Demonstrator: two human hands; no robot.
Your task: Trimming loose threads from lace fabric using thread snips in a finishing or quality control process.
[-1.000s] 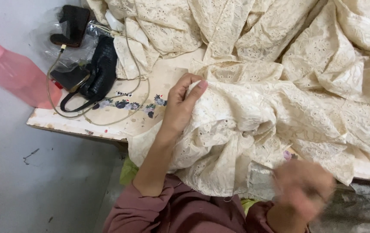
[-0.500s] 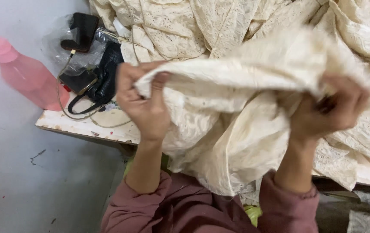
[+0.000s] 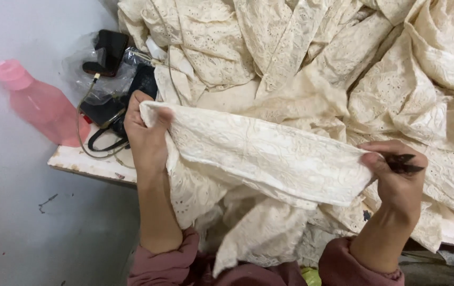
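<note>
Since half a second ago the raised cream embroidered eyelet cloth strip has dropped lower, stretched flat between the hands. Left hand clenches its left end; right hand pinches the right end, also holding small dark thread snips. Step in hand, by judgement: inspecting the strip; next, a steady hold while working along it.

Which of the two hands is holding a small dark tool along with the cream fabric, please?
The right hand: dark snips poke from its grip, while the left hand pinches only cream fabric.
</note>
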